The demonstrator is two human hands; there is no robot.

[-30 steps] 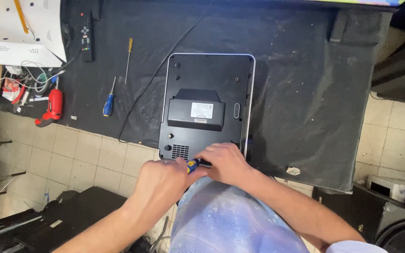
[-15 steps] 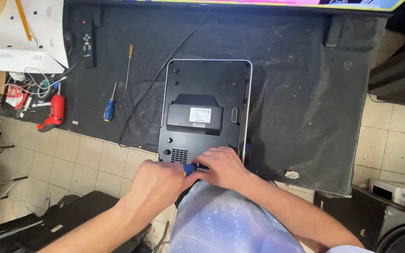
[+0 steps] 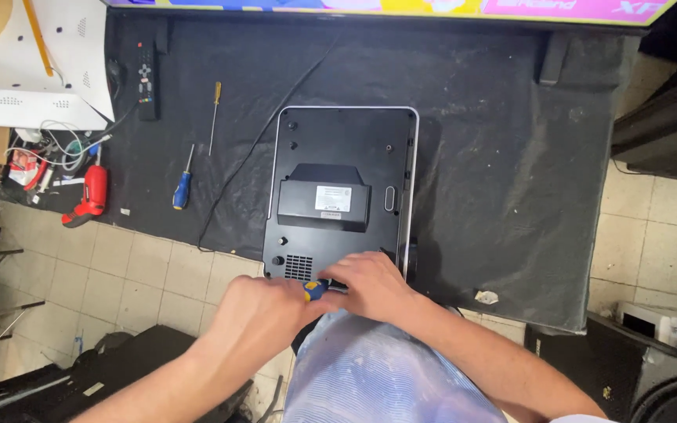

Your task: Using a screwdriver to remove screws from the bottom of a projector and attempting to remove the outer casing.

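While the left hand (image 3: 264, 313) grips a screwdriver (image 3: 314, 291), the right hand (image 3: 374, 283) steadies its tip at the device (image 3: 342, 188); turning needs firm downward pressure.

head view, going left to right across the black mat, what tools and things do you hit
red power tool → black remote → blue-handled screwdriver → yellow-handled screwdriver → black device with a white rim, where both hands work at its near edge
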